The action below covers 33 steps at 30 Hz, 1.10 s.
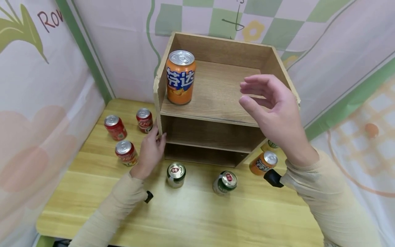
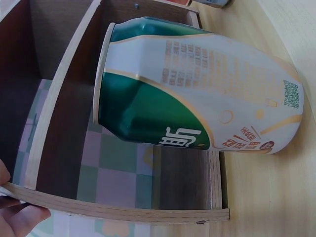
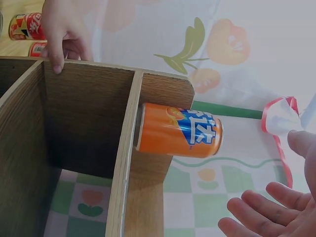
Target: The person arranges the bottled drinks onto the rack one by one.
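Observation:
A wooden shelf unit (image 1: 213,118) stands on the table with its front facing me. My left hand (image 1: 151,151) grips the front edge of its left side panel, thumb inside and fingers outside. On the top level at the left, an orange soda can (image 1: 180,82) stands upright. My right hand (image 1: 274,109) hovers over the right part of that level, fingers loosely bent and apart, holding nothing. In the right wrist view the fingers (image 3: 261,217) are clear of the orange soda can (image 3: 180,129). The two lower levels show no cans.
Several red cans (image 1: 115,127) stand left of the shelf. A green-and-white can (image 1: 176,175) and another green can (image 1: 225,183) stand in front of it. Right of the shelf are an orange can (image 1: 263,163) and a partly hidden can (image 1: 271,144). A patterned cloth (image 1: 123,51) hangs behind.

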Available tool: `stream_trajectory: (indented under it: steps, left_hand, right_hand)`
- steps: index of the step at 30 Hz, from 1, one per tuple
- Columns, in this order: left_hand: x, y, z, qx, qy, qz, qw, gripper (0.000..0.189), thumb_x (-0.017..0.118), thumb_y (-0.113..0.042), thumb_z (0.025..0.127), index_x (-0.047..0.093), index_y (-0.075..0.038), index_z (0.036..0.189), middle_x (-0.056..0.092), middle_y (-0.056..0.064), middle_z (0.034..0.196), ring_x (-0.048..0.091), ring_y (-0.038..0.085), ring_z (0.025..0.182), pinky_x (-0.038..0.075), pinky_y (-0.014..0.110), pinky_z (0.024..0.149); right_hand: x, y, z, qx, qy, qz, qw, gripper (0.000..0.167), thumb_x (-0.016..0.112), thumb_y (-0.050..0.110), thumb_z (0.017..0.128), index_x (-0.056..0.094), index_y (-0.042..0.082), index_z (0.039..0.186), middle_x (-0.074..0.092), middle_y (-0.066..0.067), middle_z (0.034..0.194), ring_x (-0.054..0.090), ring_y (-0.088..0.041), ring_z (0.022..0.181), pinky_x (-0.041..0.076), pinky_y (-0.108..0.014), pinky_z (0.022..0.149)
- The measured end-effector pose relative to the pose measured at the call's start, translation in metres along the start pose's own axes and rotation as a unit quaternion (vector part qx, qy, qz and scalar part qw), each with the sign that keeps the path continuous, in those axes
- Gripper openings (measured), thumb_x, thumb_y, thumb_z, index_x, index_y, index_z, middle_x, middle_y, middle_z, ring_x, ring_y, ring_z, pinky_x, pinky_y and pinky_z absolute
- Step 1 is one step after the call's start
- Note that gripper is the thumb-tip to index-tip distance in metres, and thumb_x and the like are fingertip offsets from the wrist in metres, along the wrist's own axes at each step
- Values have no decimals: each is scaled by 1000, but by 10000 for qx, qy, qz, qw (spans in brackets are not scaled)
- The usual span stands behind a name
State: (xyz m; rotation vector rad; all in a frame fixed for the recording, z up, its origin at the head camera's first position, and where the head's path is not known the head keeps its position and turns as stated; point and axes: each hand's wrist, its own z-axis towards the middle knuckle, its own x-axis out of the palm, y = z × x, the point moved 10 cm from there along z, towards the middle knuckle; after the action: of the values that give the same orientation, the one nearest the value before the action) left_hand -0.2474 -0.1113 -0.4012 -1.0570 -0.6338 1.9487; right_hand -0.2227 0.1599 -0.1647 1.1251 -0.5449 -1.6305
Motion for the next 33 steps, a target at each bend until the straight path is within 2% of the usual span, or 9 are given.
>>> stream_trajectory:
  steps: [5, 12, 15, 20, 23, 25, 30, 33]
  left_hand:
    - [-1, 0, 1, 14, 11, -6, 10000, 59, 62, 2, 98, 41, -1, 153, 65, 32, 118, 72, 41, 93, 64, 43, 77]
    - [-3, -2, 2, 127, -58, 21, 9999, 59, 63, 2, 97, 41, 0, 152, 66, 33, 115, 73, 39, 86, 65, 40, 69]
    - [-3, -3, 1, 181, -54, 7, 9998, 60, 63, 2, 97, 41, 1, 152, 66, 33, 118, 73, 38, 86, 64, 38, 66]
    - [-2, -3, -1, 189, -13, 40, 9998, 56, 63, 1, 97, 44, 3, 149, 66, 31, 120, 72, 40, 93, 64, 42, 76]
    - [-2, -2, -1, 150, -13, 69, 9999, 54, 63, 1, 97, 45, 3, 148, 66, 30, 119, 72, 40, 92, 64, 45, 79]
    - [-3, -2, -1, 139, -34, 101, 9998, 55, 63, 1, 97, 45, 3, 149, 67, 30, 117, 72, 37, 88, 64, 44, 76]
    - [-2, -2, 0, 164, -9, 92, 9998, 60, 62, 1, 97, 40, 1, 153, 68, 30, 113, 67, 28, 64, 60, 34, 54]
    - [-1, -2, 0, 169, 17, 92, 9998, 60, 62, 1, 98, 40, 1, 153, 68, 30, 114, 67, 27, 64, 58, 32, 52]
  right_hand:
    - [-13, -3, -11, -84, -83, 79, 9999, 33, 71, 2, 93, 66, 5, 126, 71, -5, 118, 65, -16, 112, 54, -17, 93]
    - [-33, -17, -27, -82, -260, 771, 9966, 33, 69, -4, 92, 66, -1, 125, 72, -7, 116, 67, -15, 111, 53, -16, 93]
    - [-43, -25, -38, -110, -410, 927, 9948, 33, 66, -9, 91, 65, -5, 124, 73, -10, 116, 68, -17, 109, 55, -16, 89]
    - [-61, -42, -56, -271, -742, 1517, 9853, 31, 63, -17, 89, 63, -15, 120, 73, -16, 113, 70, -21, 103, 58, -18, 82]
    - [-72, -54, -65, -465, -858, 1928, 9764, 28, 61, -19, 89, 61, -20, 117, 73, -20, 111, 71, -23, 100, 58, -21, 85]
    - [-80, -62, -71, -581, -974, 2075, 9716, 26, 61, -19, 90, 59, -23, 115, 73, -21, 108, 71, -25, 98, 59, -23, 85]
    - [-101, -84, -83, -621, -1373, 2145, 9650, 22, 60, -19, 90, 57, -29, 109, 73, -23, 102, 73, -26, 91, 61, -26, 83]
    - [-112, -104, -92, -504, -1610, 2038, 9644, 20, 61, -16, 92, 58, -29, 107, 74, -22, 99, 74, -25, 87, 61, -26, 81]
